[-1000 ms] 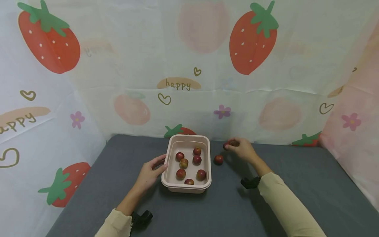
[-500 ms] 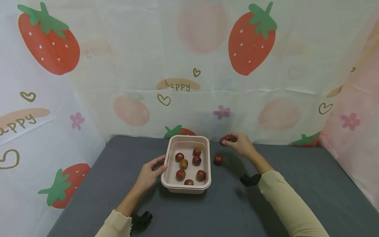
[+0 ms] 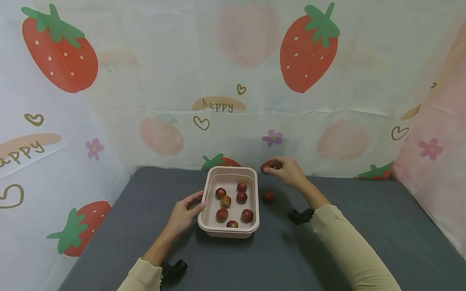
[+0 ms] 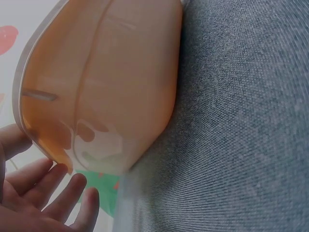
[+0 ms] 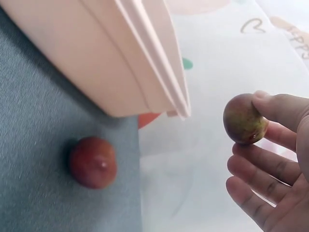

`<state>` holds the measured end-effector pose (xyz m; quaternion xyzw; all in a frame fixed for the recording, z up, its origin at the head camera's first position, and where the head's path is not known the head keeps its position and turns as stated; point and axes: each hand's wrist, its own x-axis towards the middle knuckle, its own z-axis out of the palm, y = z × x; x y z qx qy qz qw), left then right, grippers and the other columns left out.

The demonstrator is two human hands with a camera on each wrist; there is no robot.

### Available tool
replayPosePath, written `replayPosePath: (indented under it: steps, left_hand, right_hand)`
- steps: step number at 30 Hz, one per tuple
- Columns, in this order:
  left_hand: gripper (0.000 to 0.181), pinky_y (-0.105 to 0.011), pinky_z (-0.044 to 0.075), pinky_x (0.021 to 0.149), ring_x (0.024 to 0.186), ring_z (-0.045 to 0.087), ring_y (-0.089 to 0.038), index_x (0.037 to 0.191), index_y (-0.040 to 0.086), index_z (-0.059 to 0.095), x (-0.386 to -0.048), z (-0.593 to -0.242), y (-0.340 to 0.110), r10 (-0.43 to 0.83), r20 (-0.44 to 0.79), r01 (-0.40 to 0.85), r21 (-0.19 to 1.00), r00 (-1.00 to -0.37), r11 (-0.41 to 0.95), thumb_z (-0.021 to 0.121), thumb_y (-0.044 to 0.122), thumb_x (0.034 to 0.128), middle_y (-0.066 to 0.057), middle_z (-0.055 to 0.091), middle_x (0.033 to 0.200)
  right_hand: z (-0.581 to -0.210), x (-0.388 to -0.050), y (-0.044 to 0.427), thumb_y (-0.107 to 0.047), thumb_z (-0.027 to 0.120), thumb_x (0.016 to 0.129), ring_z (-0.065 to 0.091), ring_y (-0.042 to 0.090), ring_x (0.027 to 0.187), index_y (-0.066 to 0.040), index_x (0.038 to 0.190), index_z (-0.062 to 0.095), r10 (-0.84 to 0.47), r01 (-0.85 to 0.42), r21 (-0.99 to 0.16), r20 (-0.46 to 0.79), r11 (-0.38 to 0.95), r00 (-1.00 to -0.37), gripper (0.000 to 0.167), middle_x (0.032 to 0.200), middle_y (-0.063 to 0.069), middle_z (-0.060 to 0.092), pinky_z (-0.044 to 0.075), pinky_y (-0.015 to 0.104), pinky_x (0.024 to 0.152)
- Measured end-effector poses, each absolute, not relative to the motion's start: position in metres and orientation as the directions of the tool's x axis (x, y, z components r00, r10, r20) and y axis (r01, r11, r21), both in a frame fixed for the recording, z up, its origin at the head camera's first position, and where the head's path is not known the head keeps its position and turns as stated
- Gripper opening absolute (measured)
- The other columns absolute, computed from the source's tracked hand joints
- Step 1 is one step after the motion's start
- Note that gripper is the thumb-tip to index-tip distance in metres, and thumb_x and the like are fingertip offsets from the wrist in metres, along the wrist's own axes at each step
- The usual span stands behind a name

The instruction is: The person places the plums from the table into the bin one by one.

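In the head view a pale pink plastic box [image 3: 228, 233] stands on the table, with several red plums [image 3: 222, 215] lying loose inside. My left hand [image 3: 183, 214] rests against its left rim, fingers relaxed. The left wrist view shows those fingertips [image 4: 60, 169] at the rim. Beyond the box's far right corner, my right hand [image 3: 289, 171] pinches a plum [image 5: 245, 118] between thumb and fingers, held up off the table. Another plum [image 3: 268, 197] lies on the cloth, right of the box and below my right hand.
A dark grey cloth [image 3: 145, 186] covers the table. White and pink sheets with strawberry prints [image 3: 309, 52] hang behind and at both sides, close to the table's back edge. Black wrist devices [image 3: 300, 216] sit by both sleeves.
My right hand has moved left and slightly up with the plum, nearer the box's far right corner. My left hand and the box have stayed in place.
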<state>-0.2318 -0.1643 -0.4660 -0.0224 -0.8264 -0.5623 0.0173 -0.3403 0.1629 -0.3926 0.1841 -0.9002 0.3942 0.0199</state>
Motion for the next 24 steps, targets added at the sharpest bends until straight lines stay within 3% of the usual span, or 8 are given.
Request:
replayPosePath:
  steps: [9,24]
  left_hand:
    - [0.047,-0.055,0.038,0.11,0.137,0.046,-0.035,0.141,0.008,0.051,-0.231,-0.466,-0.166,0.023,0.064,0.068,0.93,-0.998,0.361,0.061,0.023,0.0966,-0.019,0.056,0.139]
    - [0.047,-0.054,0.037,0.111,0.137,0.046,-0.035,0.139,0.008,0.052,-0.231,-0.466,-0.164,0.019,0.059,0.062,0.935,-0.998,0.35,0.063,0.021,0.0953,-0.018,0.057,0.138]
  right_hand:
    - [-0.386,-0.338,0.146,-0.029,0.071,0.09,0.067,0.026,0.094,-0.006,0.114,0.068,-0.353,-0.393,-0.683,0.206,0.616,-0.913,0.033,0.108,0.015,0.07,0.055,0.041,0.081]
    - [-0.378,-0.339,0.117,-0.035,0.07,0.089,0.066,0.025,0.098,-0.008,0.119,0.066,-0.397,-0.405,-0.62,0.161,0.672,-0.904,0.04,0.11,0.012,0.07,0.055,0.039,0.08]
